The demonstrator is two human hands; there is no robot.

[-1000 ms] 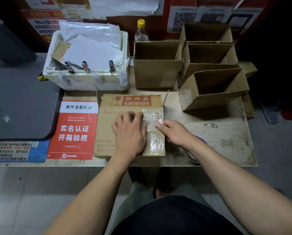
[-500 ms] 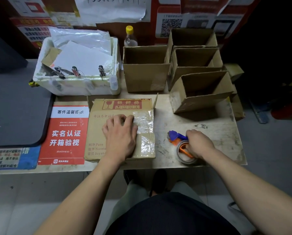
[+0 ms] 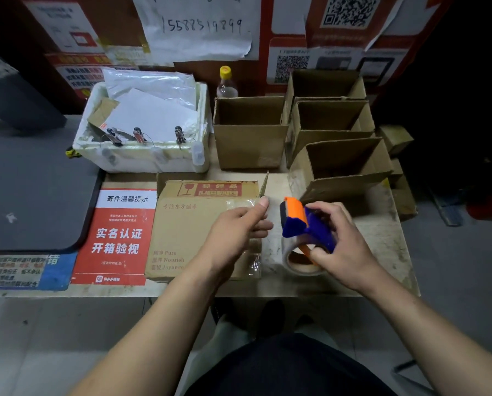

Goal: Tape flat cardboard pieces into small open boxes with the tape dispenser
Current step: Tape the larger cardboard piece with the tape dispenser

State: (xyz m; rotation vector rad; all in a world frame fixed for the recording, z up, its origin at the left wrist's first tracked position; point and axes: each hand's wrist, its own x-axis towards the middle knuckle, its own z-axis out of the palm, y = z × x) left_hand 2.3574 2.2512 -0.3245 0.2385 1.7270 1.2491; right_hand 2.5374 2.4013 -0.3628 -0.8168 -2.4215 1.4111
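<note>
A folded cardboard box (image 3: 182,230) with clear tape along its right side lies bottom-up on the table (image 3: 382,252). My left hand (image 3: 236,232) is over the box's right edge, fingers curled and thumb stretched toward the taped far corner; whether it pinches anything is unclear. My right hand (image 3: 344,247) grips the blue and orange tape dispenser (image 3: 299,221), raised just right of the box, with its clear tape roll (image 3: 299,264) hanging low. Several finished open boxes stand behind: one (image 3: 250,147) in the middle and a row (image 3: 333,130) at the right.
A white foam box (image 3: 142,158) holding papers and clips stands at the back left, a yellow-capped bottle (image 3: 226,84) beside it. A red notice sheet (image 3: 119,238) lies left of the box, and a grey mat (image 3: 30,195) further left. The table's front edge is close to me.
My right hand has lifted the dispenser off the table and brought it toward the box. My left hand slid from flat on the box to its right edge.
</note>
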